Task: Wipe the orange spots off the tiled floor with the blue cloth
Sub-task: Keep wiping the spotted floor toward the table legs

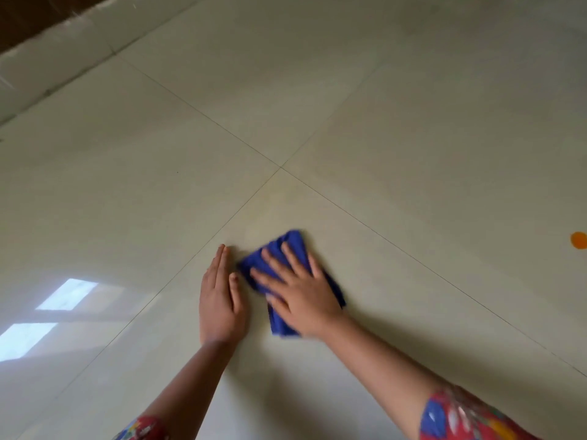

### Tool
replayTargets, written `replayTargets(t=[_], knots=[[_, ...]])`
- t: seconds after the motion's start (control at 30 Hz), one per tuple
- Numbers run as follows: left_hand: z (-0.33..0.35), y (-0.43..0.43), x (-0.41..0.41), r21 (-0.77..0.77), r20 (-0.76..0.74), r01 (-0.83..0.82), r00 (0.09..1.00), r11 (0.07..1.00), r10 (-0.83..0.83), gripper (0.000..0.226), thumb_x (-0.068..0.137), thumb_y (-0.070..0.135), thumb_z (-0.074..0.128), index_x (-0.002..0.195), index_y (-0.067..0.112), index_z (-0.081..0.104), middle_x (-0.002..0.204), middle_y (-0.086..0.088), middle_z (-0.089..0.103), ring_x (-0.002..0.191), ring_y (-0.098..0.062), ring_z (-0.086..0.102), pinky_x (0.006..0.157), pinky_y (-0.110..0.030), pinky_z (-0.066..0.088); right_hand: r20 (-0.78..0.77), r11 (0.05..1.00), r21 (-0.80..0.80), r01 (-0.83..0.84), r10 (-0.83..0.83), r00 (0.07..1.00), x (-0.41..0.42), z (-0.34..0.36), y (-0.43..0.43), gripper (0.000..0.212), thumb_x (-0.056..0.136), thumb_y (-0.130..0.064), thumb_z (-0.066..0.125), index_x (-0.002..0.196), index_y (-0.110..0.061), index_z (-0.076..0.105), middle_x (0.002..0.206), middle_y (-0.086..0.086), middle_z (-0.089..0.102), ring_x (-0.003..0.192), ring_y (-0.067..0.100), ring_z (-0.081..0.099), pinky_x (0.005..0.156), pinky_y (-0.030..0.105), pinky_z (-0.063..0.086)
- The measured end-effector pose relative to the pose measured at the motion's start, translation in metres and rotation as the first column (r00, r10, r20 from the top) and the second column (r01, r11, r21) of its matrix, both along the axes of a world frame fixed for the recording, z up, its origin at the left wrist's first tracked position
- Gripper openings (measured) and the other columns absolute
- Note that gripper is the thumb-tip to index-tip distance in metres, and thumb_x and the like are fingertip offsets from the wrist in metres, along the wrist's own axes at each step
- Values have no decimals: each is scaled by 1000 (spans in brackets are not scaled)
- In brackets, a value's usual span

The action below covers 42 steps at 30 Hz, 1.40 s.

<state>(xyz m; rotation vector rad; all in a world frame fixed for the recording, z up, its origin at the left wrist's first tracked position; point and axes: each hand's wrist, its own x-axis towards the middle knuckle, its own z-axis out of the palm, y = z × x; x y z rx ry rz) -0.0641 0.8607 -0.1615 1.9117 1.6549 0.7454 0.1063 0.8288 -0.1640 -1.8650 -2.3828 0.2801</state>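
The blue cloth (293, 246) lies bunched on the pale tiled floor (381, 138), just below where four tiles meet. My right hand (300, 292) presses flat on it with straight, spread fingers; the hand looks blurred. My left hand (219, 300) rests flat on the floor right beside the cloth, fingers straight and together. One round orange spot (578, 240) sits on the floor at the far right edge, well away from the cloth. A faint yellowish smear shows on the tile above the cloth.
A pale skirting and a dark brown wall (28, 23) run along the top left corner. Bright window reflections (47, 315) lie on the glossy tiles at the left. Grout lines cross at the tile joint (280, 167).
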Motion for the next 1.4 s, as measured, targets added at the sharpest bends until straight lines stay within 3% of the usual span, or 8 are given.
replayTargets(t=[0.13,0.33,0.5,0.63,0.87,1.1,1.3,1.4], knots=[[0,-2,0,1,32,-16,999,1000,16,51,99,29,24,146,14,35,152,0,35,140,-10,29,116,-30,23,62,989,21,-147,145,987,61,0,-61,54,95,-48,36,148,-47,22,161,-12,15,149,22,14,114,51,15],[-1,-1,4,-15,-63,-15,998,1000,14,52,98,29,23,144,11,39,150,-4,39,142,-15,27,117,-40,22,48,872,1,490,-489,871,86,-1,22,53,93,-49,28,144,-41,38,157,-5,29,145,27,26,109,60,28],[-1,0,2,-3,-41,-5,999,1000,4,54,97,31,22,141,7,43,148,-7,42,140,-18,31,116,-38,24,27,1000,3,5,-5,1000,-6,1,-29,52,95,-48,37,146,-45,30,161,-7,17,149,27,13,115,58,16],[0,-1,2,-6,-24,-20,1000,1000,19,54,97,31,23,142,9,42,148,-5,41,140,-15,30,116,-36,23,68,985,13,-173,172,983,51,2,-66,55,94,-53,38,147,-50,22,161,-13,12,149,22,9,115,52,10],[2,-2,4,-22,-26,-31,999,999,30,54,96,32,22,143,11,41,149,-4,40,141,-14,29,117,-39,23,9,874,8,486,-486,874,58,-1,21,54,91,-52,31,143,-42,39,157,-4,30,145,30,26,108,63,26],[3,-2,0,-11,27,-23,999,1000,23,55,97,33,21,142,10,43,147,-5,43,139,-14,31,116,-32,23,36,990,31,-135,134,990,27,5,-60,55,94,-53,38,147,-49,22,161,-12,12,150,24,9,116,53,10],[1,-3,2,-29,15,-34,999,999,34,54,96,33,21,143,14,40,149,-1,40,141,-12,27,117,-35,22,78,857,13,516,-515,854,107,-2,6,55,93,-55,25,145,-44,33,159,-8,23,147,26,21,110,62,24],[2,-2,2,-26,28,-29,999,999,30,56,96,35,20,143,14,42,148,-3,42,140,-13,30,117,-33,22,27,905,23,425,-426,905,42,2,22,55,89,-52,32,143,-42,39,158,-3,29,145,32,26,108,65,26]])
